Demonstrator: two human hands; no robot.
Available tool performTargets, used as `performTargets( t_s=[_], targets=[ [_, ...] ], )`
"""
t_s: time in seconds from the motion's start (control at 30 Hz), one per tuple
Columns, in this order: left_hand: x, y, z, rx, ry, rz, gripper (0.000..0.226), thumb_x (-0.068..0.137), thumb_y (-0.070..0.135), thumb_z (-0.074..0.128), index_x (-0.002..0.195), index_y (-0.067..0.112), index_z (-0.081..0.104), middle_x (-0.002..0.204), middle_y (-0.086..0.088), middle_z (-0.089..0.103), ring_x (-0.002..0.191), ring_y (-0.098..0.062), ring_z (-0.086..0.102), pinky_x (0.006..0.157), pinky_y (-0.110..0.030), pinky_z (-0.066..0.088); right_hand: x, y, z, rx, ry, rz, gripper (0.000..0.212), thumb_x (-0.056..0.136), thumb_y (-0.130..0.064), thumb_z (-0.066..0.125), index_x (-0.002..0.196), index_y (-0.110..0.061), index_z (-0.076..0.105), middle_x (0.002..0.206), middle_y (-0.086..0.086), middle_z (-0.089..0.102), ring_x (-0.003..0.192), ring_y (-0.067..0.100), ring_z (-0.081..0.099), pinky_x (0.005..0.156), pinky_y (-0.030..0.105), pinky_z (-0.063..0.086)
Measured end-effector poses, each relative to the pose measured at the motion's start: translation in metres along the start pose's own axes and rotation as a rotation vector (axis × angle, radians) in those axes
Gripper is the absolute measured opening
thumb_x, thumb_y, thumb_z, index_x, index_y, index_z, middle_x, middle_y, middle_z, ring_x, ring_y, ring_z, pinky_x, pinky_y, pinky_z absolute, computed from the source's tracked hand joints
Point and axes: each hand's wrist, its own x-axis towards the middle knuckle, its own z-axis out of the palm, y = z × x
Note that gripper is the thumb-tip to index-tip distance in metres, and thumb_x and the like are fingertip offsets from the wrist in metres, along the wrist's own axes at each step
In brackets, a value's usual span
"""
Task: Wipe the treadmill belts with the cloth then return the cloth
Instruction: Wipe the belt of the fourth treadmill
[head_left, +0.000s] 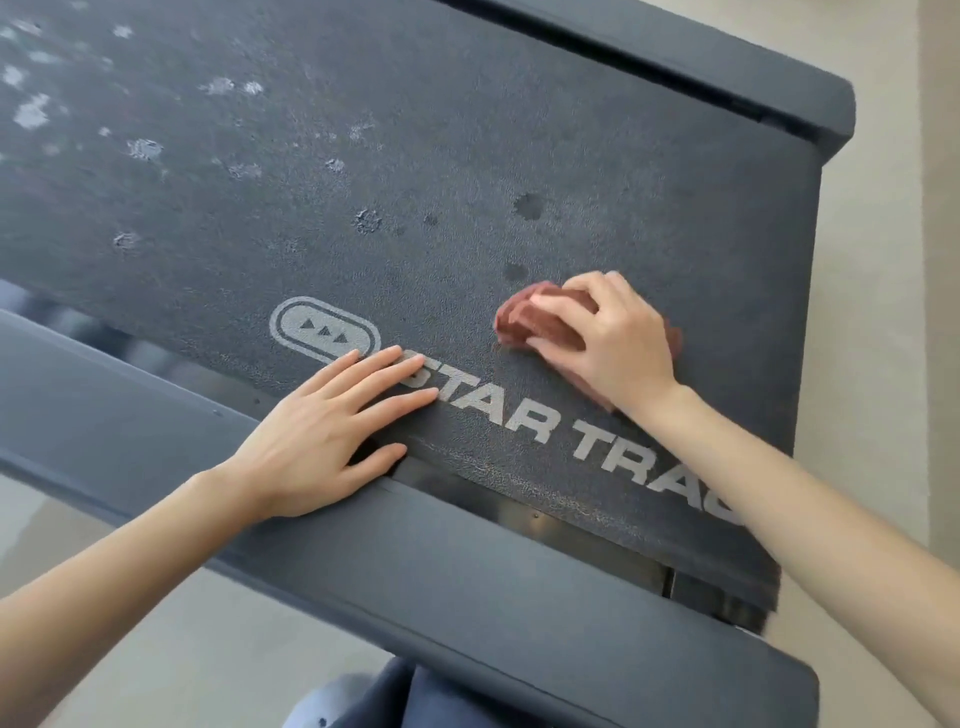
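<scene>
1. Currently, the reddish cloth (540, 317) is gripped by the right hand (618, 338) and pressed onto the belt (467, 182).
2. The left hand (322, 436) is laid flat, fingers straight, across the belt edge and side rail (467, 561).

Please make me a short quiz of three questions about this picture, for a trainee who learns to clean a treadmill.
1. True or false: the right hand grips the cloth on the belt.
2. Choose one. The left hand is: A) flat, with its fingers on the belt; B) holding a bottle; C) out of view.
3. Short answer: which lie nearer the cloth, the dark spots or the pale spots?

Key: 1 true; 2 A; 3 the dark spots.
</scene>
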Motion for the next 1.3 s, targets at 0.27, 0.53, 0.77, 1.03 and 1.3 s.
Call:
performTargets(
  t_s=[0.27,0.53,0.77,1.03,1.3],
  targets=[
    [0.001,-0.002,0.002,-0.018,0.039,-0.014,0.049,0.094,0.044,0.036,0.141,0.033,0.038,0.154,0.007,0.025,0.144,-0.013,0.016,0.117,-0.041,0.017,0.141,0.082,0.048,-0.129,-0.012,0.514,0.042,0.088,-0.051,0.053,0.115,-0.019,0.058,0.114,0.013,0.052,0.112,0.032,0.045,0.086,0.041,0.042],
    [-0.001,0.003,-0.004,-0.021,0.048,-0.039,0.048,0.094,0.04,0.036,0.14,0.029,0.042,0.153,0.007,0.027,0.143,-0.012,0.018,0.117,-0.039,0.019,0.107,-0.001,0.041,-0.042,-0.041,0.174,0.038,0.084,-0.048,0.06,0.108,-0.019,0.065,0.104,0.01,0.057,0.099,0.029,0.054,0.074,0.035,0.045],
    [-0.018,-0.007,-0.004,-0.057,0.148,-0.219,0.05,0.092,0.038,0.03,0.134,0.021,0.051,0.147,0.003,0.04,0.138,-0.015,0.032,0.113,-0.039,0.029,-0.011,-0.061,0.002,0.114,-0.029,-0.222,0.032,0.085,-0.045,0.064,0.105,-0.02,0.07,0.098,0.008,0.063,0.083,0.026,0.059,0.067,0.035,0.049],
    [-0.019,-0.018,-0.001,-0.048,0.133,-0.235,0.055,0.09,0.043,0.036,0.141,0.023,0.042,0.151,0.006,0.032,0.142,-0.013,0.022,0.115,-0.042,0.025,0.081,-0.018,0.037,0.132,-0.089,-0.301,0.034,0.083,-0.043,0.066,0.104,-0.017,0.07,0.098,0.012,0.063,0.086,0.028,0.059,0.072,0.037,0.05],
    [-0.017,-0.02,-0.001,-0.071,0.16,-0.228,0.051,0.09,0.037,0.039,0.138,0.022,0.046,0.15,0.007,0.034,0.141,-0.013,0.024,0.115,-0.041,0.025,0.21,0.006,0.096,-0.061,-0.062,0.1,0.043,0.088,-0.05,0.053,0.117,-0.019,0.059,0.115,0.013,0.054,0.107,0.031,0.05,0.081,0.039,0.044]
  ],
)
